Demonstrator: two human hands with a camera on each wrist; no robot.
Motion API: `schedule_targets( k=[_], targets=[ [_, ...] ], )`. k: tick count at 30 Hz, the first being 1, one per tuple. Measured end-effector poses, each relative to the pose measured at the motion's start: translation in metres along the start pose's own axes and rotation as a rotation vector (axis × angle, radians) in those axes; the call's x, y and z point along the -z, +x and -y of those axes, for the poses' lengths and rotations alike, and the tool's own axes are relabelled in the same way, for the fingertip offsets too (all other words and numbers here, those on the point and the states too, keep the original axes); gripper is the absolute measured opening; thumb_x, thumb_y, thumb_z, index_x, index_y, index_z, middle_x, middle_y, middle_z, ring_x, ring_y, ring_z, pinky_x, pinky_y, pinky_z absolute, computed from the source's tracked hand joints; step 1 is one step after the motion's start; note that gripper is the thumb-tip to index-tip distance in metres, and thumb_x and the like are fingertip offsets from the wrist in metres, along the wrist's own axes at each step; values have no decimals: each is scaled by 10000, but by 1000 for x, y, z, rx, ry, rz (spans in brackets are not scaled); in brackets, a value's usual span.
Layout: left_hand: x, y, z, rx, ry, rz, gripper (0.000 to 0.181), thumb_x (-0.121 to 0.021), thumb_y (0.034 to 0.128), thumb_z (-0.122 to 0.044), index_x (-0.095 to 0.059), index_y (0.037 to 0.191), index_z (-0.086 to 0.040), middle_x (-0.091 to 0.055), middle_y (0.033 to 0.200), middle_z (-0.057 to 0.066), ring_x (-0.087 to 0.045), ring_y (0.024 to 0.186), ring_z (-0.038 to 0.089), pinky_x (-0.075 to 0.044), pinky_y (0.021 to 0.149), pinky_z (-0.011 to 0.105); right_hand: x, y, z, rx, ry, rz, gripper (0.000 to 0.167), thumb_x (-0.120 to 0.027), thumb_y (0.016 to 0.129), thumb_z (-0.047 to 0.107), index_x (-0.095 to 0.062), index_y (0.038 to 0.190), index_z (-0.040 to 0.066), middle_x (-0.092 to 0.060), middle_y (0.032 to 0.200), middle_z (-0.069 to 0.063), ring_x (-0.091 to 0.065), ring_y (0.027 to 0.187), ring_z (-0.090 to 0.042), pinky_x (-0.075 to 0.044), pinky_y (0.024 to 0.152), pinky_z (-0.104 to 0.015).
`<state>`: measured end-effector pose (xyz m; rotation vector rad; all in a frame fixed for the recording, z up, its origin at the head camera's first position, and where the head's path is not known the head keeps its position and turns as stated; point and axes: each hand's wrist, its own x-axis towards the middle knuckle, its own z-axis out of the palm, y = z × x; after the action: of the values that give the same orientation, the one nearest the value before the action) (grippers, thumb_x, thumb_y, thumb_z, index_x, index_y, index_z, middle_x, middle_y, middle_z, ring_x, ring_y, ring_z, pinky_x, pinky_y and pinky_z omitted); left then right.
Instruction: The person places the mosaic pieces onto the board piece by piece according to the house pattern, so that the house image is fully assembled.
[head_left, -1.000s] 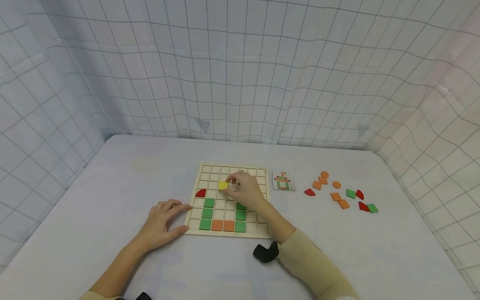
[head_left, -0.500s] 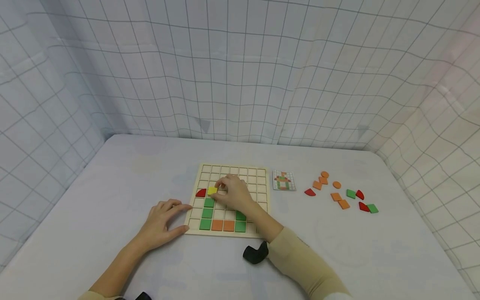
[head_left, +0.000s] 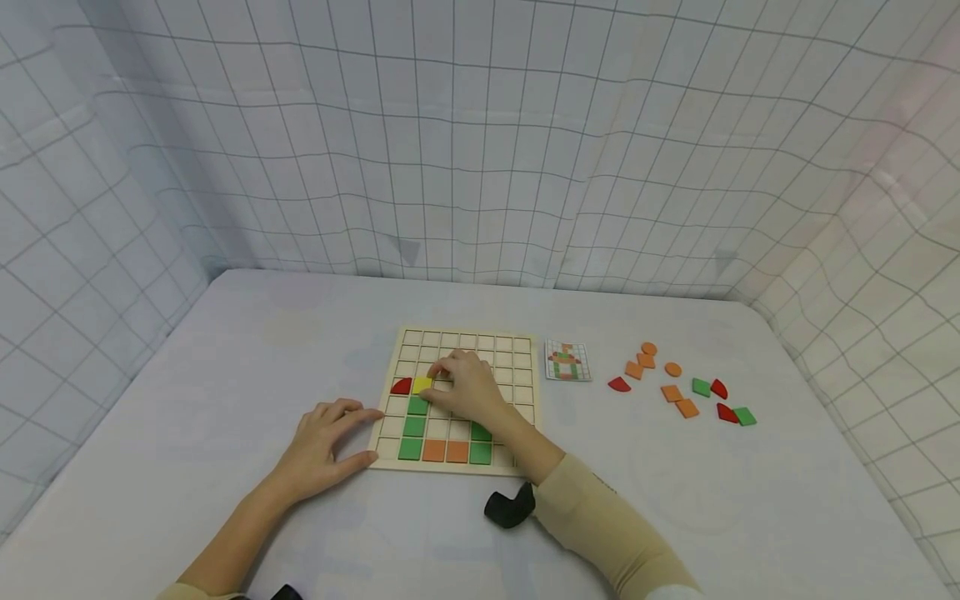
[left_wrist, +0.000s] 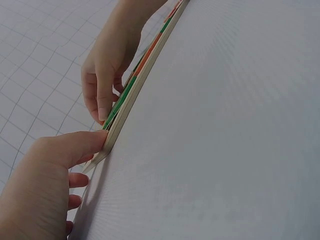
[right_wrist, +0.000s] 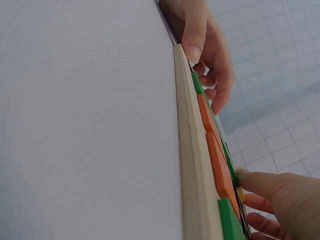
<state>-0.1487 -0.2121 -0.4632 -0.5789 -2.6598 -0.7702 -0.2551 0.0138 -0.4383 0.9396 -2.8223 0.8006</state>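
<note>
A wooden grid board (head_left: 450, 472) lies on the table with green and orange squares in its lower rows. The right hand (head_left: 472, 390) pinches a yellow square (head_left: 422, 385) between thumb and fingertips, over the cell right of a red quarter piece (head_left: 401, 386) and above a green square (head_left: 417, 406). The left hand (head_left: 322, 446) touches the board's left edge with thumb and index finger, its fingers spread. In the left wrist view the left thumb lies at the board's corner. The right wrist view shows the right hand (right_wrist: 285, 200) at the yellow piece (right_wrist: 241, 194).
A small pattern card (head_left: 567, 361) lies right of the board. Farther right are scattered loose pieces: orange squares (head_left: 687, 408) and circles (head_left: 672, 369), red quarter pieces (head_left: 618, 384) and green squares (head_left: 745, 417). A grid-patterned curtain (head_left: 480, 167) stands behind the table.
The right hand has carried the yellow square left and slightly toward the near side, from a cell farther right to beside the red quarter piece. The left hand has stayed in place.
</note>
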Motion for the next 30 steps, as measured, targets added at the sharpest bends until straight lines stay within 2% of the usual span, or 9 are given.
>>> schedule_targets(
  k=[11, 15, 23, 26, 30],
  targets=[
    [0, -1, 0, 1, -9, 0, 451, -730, 715, -301, -609, 1131, -173, -525, 1073, 31, -434, 931, 217, -295, 743, 403, 1, -1, 0, 4, 36, -3, 279, -723, 761, 375, -681, 946, 171, -556, 851, 24, -488, 817, -130, -338, 697, -274],
    [0, -1, 1, -4, -12, -2, 452, -734, 712, -295, -609, 1129, -174, -527, 1073, 32, -434, 930, 217, -296, 740, 403, 3, -1, -1, 10, 108, -5, 269, -721, 773, 342, -673, 968, 164, -557, 857, 22, -485, 790, -113, -340, 697, -260],
    [0, -1, 1, -7, -17, -12, 450, -739, 703, -285, -611, 1121, -176, -527, 1070, 26, -432, 928, 215, -292, 739, 401, 29, -5, -9, -1, 346, -67, 284, -707, 801, 213, -646, 1031, 58, -571, 921, -104, -497, 803, -199, -406, 695, -267],
    [0, -1, 1, -7, -16, -12, 452, -738, 705, -294, -610, 1122, -177, -524, 1067, 23, -431, 926, 214, -291, 735, 396, 40, -9, -21, -14, 387, -114, 296, -704, 803, 184, -635, 1052, 39, -567, 933, -137, -500, 823, -219, -418, 723, -302],
    [0, -1, 1, -7, -12, -9, 453, -737, 709, -304, -609, 1125, -179, -522, 1067, 18, -429, 924, 209, -290, 735, 393, 55, -16, -40, -46, 387, -161, 308, -700, 806, 170, -626, 1067, 25, -557, 927, -132, -492, 836, -224, -412, 734, -330]
  ],
)
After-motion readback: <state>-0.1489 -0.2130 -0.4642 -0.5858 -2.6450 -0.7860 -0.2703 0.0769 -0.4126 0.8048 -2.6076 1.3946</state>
